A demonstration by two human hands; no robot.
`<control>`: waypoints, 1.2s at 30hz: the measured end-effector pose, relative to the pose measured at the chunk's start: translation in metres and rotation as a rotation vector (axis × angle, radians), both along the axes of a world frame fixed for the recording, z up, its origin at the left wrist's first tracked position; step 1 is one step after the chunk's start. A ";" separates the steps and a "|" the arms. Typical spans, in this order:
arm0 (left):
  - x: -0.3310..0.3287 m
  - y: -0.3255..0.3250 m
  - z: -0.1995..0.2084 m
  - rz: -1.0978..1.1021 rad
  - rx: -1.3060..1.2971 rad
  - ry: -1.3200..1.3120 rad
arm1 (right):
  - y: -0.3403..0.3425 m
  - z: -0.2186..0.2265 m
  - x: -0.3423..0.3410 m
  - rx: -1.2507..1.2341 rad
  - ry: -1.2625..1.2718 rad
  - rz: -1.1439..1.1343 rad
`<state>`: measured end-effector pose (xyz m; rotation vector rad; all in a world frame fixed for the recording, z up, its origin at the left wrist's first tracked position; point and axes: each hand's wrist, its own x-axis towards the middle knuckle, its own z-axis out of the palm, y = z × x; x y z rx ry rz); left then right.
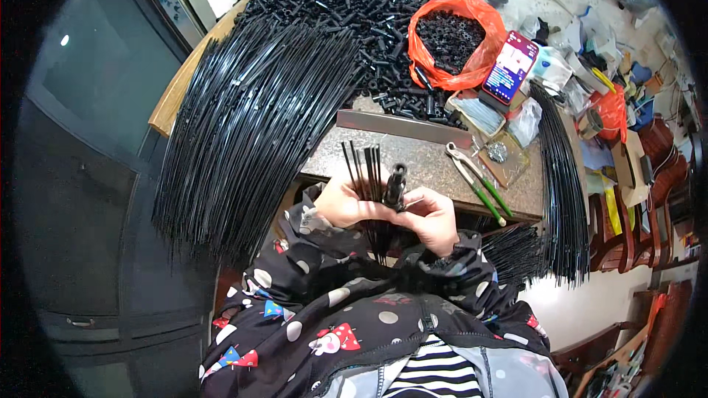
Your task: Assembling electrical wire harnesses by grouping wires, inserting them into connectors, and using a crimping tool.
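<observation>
1. Left hand (pixel 343 202) is wrapped around a few thin black rods (pixel 363 165), their tips poking up before the table (pixel 428 158).
2. Right hand (pixel 435 222) has its fingers drawn in beside a black tube (pixel 395 185) between both hands; from here I can't tell which hand grips it.
3. Just beyond lies a metal bar (pixel 402 129), green-handled pliers (pixel 481 193) to its right.
4. Farther back, a heap of black tubes (pixel 324 11) sits beside a red bag (pixel 495 36).
</observation>
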<state>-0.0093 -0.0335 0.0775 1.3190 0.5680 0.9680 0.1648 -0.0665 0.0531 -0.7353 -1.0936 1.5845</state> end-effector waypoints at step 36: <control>0.017 -0.003 -0.023 0.234 0.132 0.277 | 0.014 0.016 -0.013 0.523 -0.621 -0.780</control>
